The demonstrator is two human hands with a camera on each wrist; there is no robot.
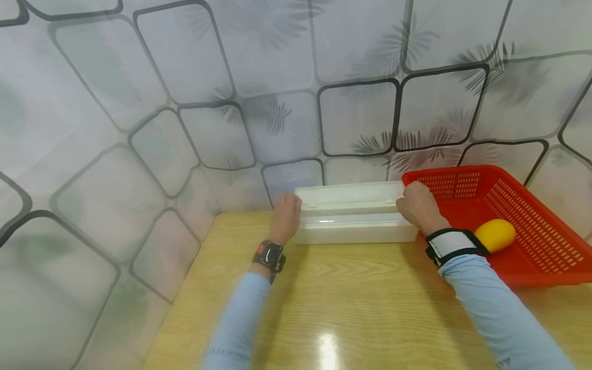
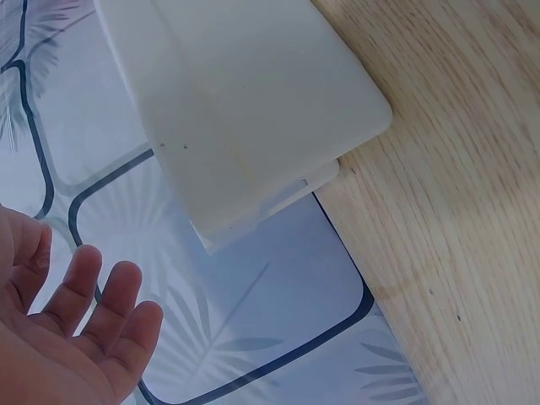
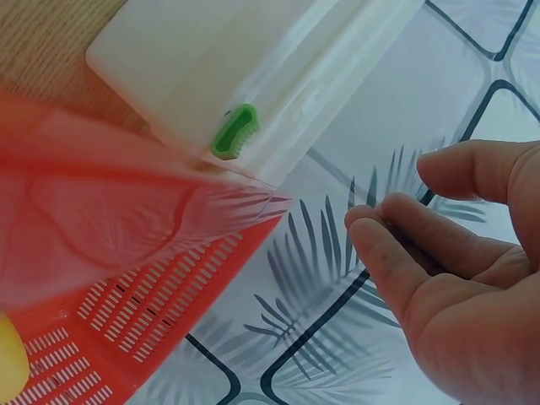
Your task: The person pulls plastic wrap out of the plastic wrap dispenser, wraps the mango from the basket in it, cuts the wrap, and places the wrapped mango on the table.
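Observation:
A long white box, shaped like a cling film dispenser, lies on the table against the wall, its upper part tilted back. Around its left end is my left hand. In the left wrist view the fingers are loosely bent, apart from the box's end, with nothing between them. My right hand overlaps the box's right end in the head view. The right wrist view shows its thumb and fingers spread, a gap between them, beside the box. A small green slider sits on the box's long edge.
A red plastic basket with slotted walls stands on the right, close against the box's right end. Inside it lies a yellow rounded object. Behind the wooden table rises a patterned wall covering.

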